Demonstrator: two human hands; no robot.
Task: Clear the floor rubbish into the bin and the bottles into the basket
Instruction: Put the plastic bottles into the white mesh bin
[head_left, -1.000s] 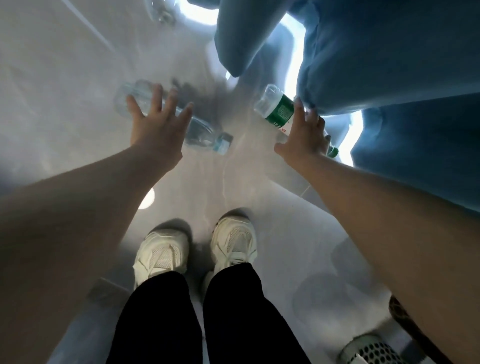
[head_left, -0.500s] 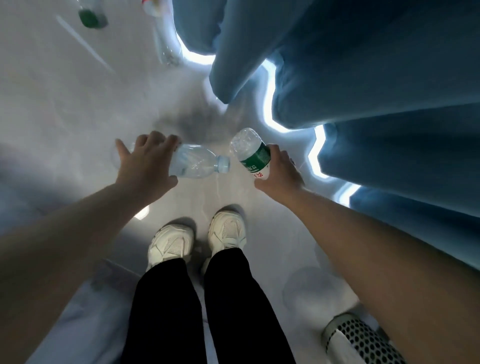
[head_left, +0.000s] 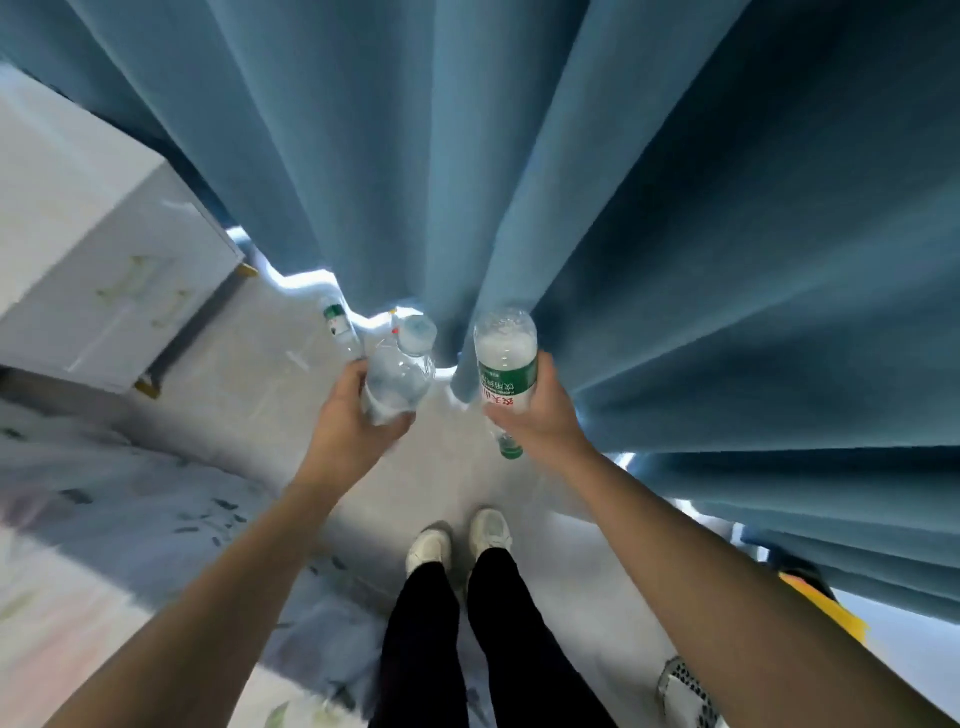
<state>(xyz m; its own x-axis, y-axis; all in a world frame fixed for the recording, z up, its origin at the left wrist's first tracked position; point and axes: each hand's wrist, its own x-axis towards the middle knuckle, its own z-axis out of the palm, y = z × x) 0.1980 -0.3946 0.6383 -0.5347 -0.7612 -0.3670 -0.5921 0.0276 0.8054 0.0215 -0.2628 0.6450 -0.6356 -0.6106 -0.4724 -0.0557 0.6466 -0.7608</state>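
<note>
Standing at a blue curtain (head_left: 649, 208), one bottle gripped in each hand.

Holding a clear bottle (head_left: 400, 371) at centre frame in the left hand (head_left: 345, 431), fingers curled round its lower body, cap end up. Holding a green-label bottle (head_left: 506, 371) just right of it, not touching, in the right hand (head_left: 543, 421), fingers and thumb wrapped round the label, base up, green cap down. Above the left hand, a third bottle (head_left: 338, 326) on the floor (head_left: 249, 364) by the curtain hem. At upper left, a white cabinet (head_left: 104, 260); at the bottom right edge, a perforated white container (head_left: 685, 693).
</note>
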